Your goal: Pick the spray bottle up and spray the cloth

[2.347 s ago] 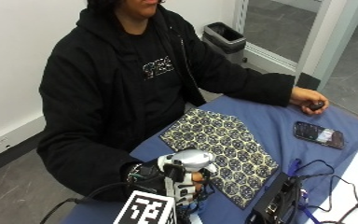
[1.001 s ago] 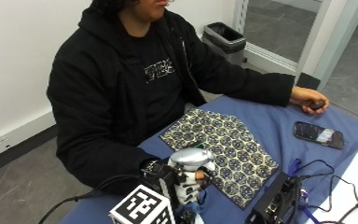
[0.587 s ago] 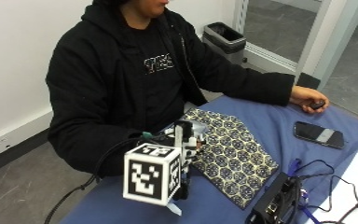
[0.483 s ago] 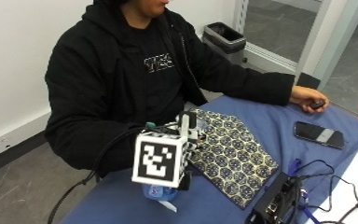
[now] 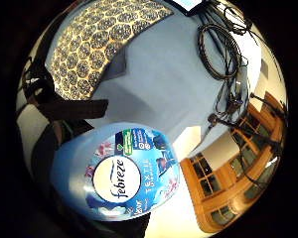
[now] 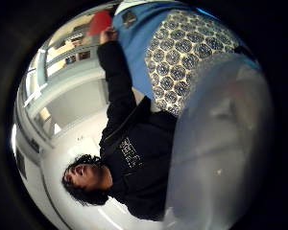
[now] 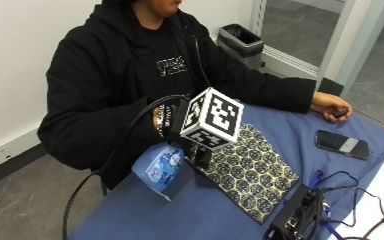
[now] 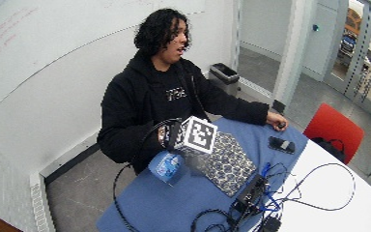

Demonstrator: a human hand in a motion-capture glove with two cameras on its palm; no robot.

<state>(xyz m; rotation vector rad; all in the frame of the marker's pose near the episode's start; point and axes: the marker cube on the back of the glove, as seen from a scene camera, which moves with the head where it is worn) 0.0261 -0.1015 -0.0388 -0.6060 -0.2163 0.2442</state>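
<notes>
The spray bottle [image 7: 160, 167] is being held up off the blue surface [image 7: 179, 215] by the gloved right hand [image 7: 179, 131], near the surface's edge closest to the person. The bottle is being tilted, its blue labelled body hanging below the hand and clear of the surface. In the little finger side palm view the bottle's label [image 5: 120, 178] is being shown close to the palm, with the surface lying beyond it. In the thumb side palm view the pale side of the bottle [image 6: 221, 153] is being pressed close against the palm. The fingers are being hidden in every view, so how they are closed round the bottle cannot be told; only that the bottle is being carried by this hand.

The patterned cloth [image 7: 252, 170] is being left flat on the surface, just beside the raised bottle and towards the middle of the surface. A black phone [image 7: 342, 144] is lying well apart from the cloth. The bare left hand [image 7: 330, 104] is being rested on the far edge of the surface, beyond the phone. A black device with cables [image 7: 302, 217] is sitting near the cloth's near corner
</notes>
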